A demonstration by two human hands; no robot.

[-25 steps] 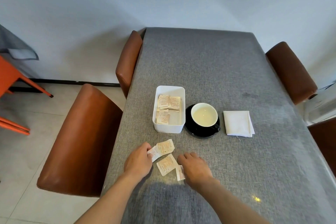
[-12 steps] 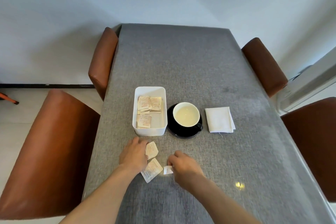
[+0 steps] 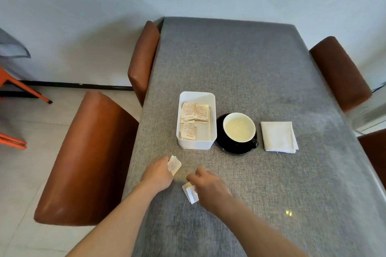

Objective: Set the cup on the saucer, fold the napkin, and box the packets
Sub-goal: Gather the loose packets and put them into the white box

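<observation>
A: Where are the hands?

B: Both are low on the grey table (image 3: 240, 69), near its front edge. The left hand (image 3: 157, 174) has its fingers curled round a packet (image 3: 174, 165), which sticks out past the knuckles. The right hand (image 3: 211, 186) is curled too, pinching a second packet (image 3: 190, 192) that hangs at its thumb side, blurred by motion.

A: And the box?

B: The white box (image 3: 196, 145) stands just beyond the left hand, open-topped, with several boxed packets (image 3: 193, 119) lying flat inside, mostly towards its far and left parts.

A: Anything close to it?

B: The black saucer (image 3: 231, 149) sits just beside the box on the right, and the cup (image 3: 239, 127), pale inside, stands on it with its handle turned to the near right. The folded napkin (image 3: 278, 136) lies flat further right, near the saucer but apart from it.

A: Is the way to the box blocked?

B: Only bare cloth lies between the hands and the box's near wall.

A: What surrounds the table?

B: Brown chairs (image 3: 87, 158) on both sides, and an orange frame (image 3: 18, 87) on the floor at far left.
</observation>
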